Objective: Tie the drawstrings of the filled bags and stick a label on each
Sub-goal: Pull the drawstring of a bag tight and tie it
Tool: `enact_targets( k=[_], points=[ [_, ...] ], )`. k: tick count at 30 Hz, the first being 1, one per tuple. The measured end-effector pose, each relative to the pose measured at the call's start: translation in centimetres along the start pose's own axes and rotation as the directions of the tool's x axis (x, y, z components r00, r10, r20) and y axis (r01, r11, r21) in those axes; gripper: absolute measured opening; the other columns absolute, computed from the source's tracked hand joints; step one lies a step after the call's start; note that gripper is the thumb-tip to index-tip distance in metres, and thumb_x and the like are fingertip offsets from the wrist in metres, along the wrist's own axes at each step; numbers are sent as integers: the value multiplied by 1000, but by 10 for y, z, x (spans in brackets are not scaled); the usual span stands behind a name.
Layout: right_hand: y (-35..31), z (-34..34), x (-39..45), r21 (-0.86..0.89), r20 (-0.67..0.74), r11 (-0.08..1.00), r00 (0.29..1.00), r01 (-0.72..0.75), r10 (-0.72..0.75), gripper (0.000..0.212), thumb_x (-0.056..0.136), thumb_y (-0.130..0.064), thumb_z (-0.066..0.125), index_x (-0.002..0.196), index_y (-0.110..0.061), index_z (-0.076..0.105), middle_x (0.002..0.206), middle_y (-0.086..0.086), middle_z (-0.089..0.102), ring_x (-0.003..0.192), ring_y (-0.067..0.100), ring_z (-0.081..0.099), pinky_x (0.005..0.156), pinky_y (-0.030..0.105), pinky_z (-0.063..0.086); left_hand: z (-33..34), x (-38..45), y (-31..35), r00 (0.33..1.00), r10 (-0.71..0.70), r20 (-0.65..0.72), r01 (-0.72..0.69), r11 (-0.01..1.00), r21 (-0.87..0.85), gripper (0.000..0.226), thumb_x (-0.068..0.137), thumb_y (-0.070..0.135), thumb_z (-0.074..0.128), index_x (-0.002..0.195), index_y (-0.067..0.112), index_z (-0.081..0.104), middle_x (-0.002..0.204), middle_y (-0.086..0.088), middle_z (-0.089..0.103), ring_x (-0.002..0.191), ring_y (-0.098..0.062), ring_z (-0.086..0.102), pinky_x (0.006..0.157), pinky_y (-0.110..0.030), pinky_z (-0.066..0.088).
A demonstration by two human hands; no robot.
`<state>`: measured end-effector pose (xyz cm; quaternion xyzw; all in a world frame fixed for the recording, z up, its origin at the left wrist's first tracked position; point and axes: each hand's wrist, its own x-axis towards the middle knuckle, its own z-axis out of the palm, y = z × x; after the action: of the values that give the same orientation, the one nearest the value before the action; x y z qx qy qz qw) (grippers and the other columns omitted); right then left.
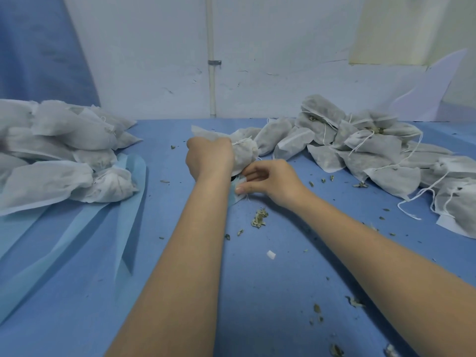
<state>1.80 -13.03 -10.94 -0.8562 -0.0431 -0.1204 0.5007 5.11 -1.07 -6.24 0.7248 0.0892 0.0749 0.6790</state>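
Left hand (pixel 209 156) grips a filled bag (pixel 246 153); right hand (pixel 270 180) pinches a label (pixel 238 193), its writing unreadable.

Blue cloth-covered table (pixel 77 292) w/ white wall (pixel 154 60) behind, white pipe (pixel 211 47) running vertically.

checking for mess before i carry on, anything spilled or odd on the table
Yes: dried herb bits lie scattered on the blue table, thickest just below the right hand. A small white scrap lies loose nearby.
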Motion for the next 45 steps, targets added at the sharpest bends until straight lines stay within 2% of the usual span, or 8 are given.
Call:
enact_targets(
  k=[12,17,24,31,34,38,41,45],
  points=[
    [-3,1,-12,-34,-48,999,999,4,-6,24,63,-17,89,72,-22,67,69,-6,67,62,0,59,67,13,50,0,-1,-2,1000,-21,1,21,999,-25,38,88,19,59,122,4,50,116,-9,57,71,-18,45,45,-22,31],
    [-2,-4,-22,148,61,988,998,-41,33,22,72,-2,80,90,-10,71,83,7,74,75,10,70,72,15,52,-2,2,-1,999,-46,1,46,997,-55,40,86,18,61,122,3,51,117,-10,58,79,-21,50,64,-30,46],
    [-6,12,-21,1,-70,999,997,-37,37,23,66,-15,87,70,-21,65,69,-4,67,64,6,60,73,24,53,-2,2,-2,999,-33,-4,33,998,-51,40,87,18,61,122,4,50,117,-10,58,82,-22,50,67,-30,46],
    [-23,-4,-47,-118,113,979,982,163,-150,17,73,-18,82,69,-25,68,58,-24,60,57,-6,54,61,6,39,-1,4,-4,1000,-21,-2,21,998,-60,41,86,20,62,122,4,51,115,-9,58,81,-21,49,63,-28,42],
    [-32,-22,-49,-67,-27,979,981,192,-195,15,75,-24,80,72,-29,67,65,-19,62,63,-4,53,64,11,40,0,-2,-1,998,59,13,-58,996,-66,38,84,23,65,118,9,54,113,-7,62,88,-23,55,68,-28,43],
    [-45,-49,-42,-65,-199,967,947,244,-253,18,78,-22,77,75,-33,63,62,-21,59,61,-3,51,63,14,40,6,-24,6,953,236,191,-202,962,-182,21,81,19,71,93,19,53,100,0,64,95,-21,63,83,-33,53],
    [-49,-64,-38,-135,-235,962,935,239,-265,16,79,-27,76,75,-35,64,62,-17,57,59,0,48,59,15,39,9,-36,11,876,285,389,-180,942,-284,25,77,11,75,92,20,57,98,1,69,91,-16,67,76,-27,54],
    [-49,-77,-39,-201,-309,956,913,213,-268,17,77,-28,78,74,-35,64,57,-22,55,53,-3,45,56,11,34,14,-44,13,817,299,492,-163,940,-301,24,75,8,75,90,20,58,89,5,70,80,-10,68,65,-19,51]
  ],
)
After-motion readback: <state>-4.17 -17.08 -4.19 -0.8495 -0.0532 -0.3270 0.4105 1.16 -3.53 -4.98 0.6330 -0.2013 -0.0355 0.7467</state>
